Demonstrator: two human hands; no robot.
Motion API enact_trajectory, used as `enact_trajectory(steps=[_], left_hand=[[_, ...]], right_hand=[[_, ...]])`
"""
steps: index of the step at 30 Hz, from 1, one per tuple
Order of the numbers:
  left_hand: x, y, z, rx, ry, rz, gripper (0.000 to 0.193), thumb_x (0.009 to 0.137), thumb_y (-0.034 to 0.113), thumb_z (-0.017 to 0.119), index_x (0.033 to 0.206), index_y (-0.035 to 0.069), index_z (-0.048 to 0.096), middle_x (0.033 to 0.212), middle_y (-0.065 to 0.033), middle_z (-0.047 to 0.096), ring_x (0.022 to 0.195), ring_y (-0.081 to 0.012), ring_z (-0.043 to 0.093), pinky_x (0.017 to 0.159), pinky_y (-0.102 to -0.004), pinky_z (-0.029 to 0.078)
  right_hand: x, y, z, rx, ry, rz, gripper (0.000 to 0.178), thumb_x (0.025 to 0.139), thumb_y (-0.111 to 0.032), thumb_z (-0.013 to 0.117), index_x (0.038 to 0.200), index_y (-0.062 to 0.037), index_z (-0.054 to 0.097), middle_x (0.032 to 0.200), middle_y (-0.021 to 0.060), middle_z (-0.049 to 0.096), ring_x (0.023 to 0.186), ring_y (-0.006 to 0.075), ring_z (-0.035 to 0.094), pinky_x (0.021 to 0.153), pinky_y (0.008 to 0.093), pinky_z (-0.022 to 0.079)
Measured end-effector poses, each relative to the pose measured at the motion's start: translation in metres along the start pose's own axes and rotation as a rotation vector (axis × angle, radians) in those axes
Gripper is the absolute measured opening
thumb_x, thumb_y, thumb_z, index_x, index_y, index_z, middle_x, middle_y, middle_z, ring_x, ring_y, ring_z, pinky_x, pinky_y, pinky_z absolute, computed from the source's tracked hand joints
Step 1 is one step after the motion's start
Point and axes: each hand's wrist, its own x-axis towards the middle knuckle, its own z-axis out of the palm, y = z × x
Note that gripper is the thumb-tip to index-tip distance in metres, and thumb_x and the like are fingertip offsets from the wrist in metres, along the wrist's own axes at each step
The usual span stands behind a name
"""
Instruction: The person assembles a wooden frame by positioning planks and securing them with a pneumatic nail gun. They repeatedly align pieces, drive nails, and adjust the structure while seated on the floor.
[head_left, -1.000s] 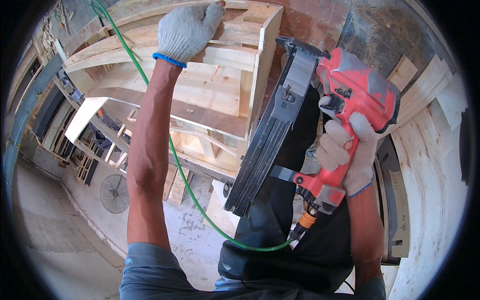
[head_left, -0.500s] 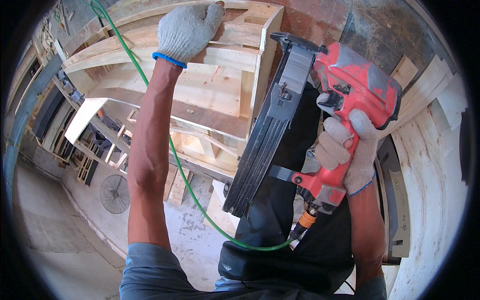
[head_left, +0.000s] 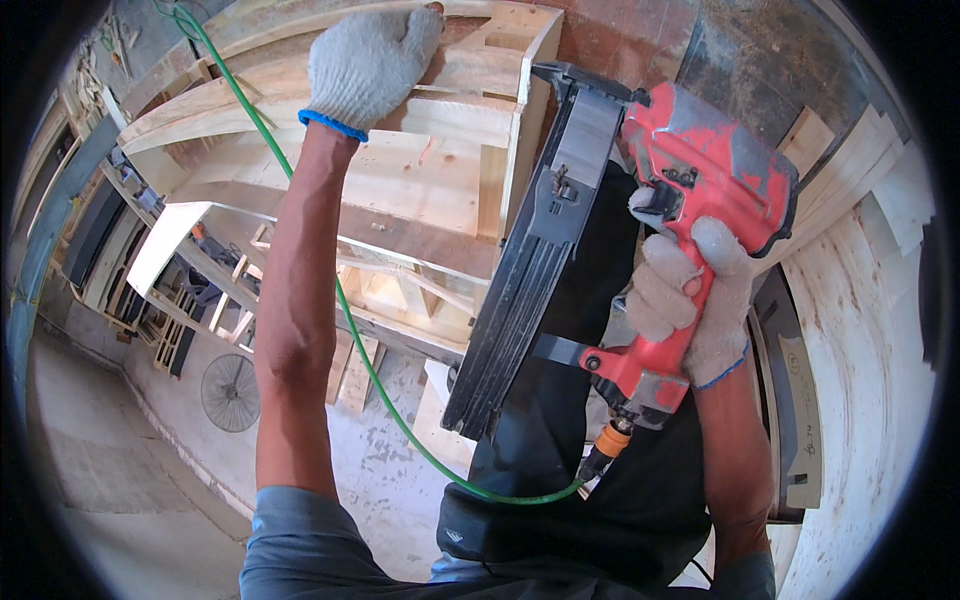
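Note:
My right hand point(head_left: 668, 285), in a pale knit glove, wraps round the handle of a red pneumatic nail gun point(head_left: 700, 165). The gun's paint is worn, and its long black magazine point(head_left: 530, 290) slants down to the left. A green air hose point(head_left: 380, 380) joins the gun through an orange and black coupling point(head_left: 607, 443). At the upper middle, my left hand point(head_left: 368, 65), gloved with a blue cuff, grips the top rail of a curved wooden frame point(head_left: 450, 115). The fingers on its far side are partly hidden. Nothing touches the gun's nose, which sits just right of the frame's end board.
The hose crosses the frame and hangs beneath my left forearm. Wide plywood sheets point(head_left: 850, 400) stand at the right. A round fan point(head_left: 230, 392) is on the floor at the left, near stacked boards and a smaller wooden frame point(head_left: 170, 245). Loose boards point(head_left: 355, 372) lie below the frame.
My left hand has shifted very slightly left in view, as have the nail gun and frame. Both grips look the same.

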Motion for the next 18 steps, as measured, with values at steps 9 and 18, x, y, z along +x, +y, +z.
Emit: enact_trajectory(steps=[9, 18], left_hand=[[0.002, 0.000, 0.002, 0.011, 0.019, -0.005, 0.065, 0.102, 0.056, 0.040, 0.062, 0.013, 0.068, 0.059, -0.0052, 0.065, 0.063, -0.0277, 0.066, 0.065, -0.0400, 0.048], [0.001, 0.007, -0.003, -0.036, 0.041, -0.021, 0.066, 0.102, 0.055, 0.038, 0.060, 0.013, 0.067, 0.057, -0.0053, 0.063, 0.063, -0.0296, 0.065, 0.065, -0.0402, 0.048]], right_hand=[[-0.003, 0.004, -0.004, 0.101, 0.021, 0.007, 0.037, 0.095, -0.046, 0.057, 0.096, -0.0088, 0.060, 0.060, -0.0012, 0.039, 0.048, 0.0143, 0.037, 0.052, 0.0330, 0.033], [-0.004, 0.006, -0.001, 0.139, 0.066, -0.050, 0.047, 0.098, -0.040, 0.058, 0.124, -0.0025, 0.049, 0.060, -0.0017, 0.041, 0.044, 0.0127, 0.038, 0.047, 0.0329, 0.035]])
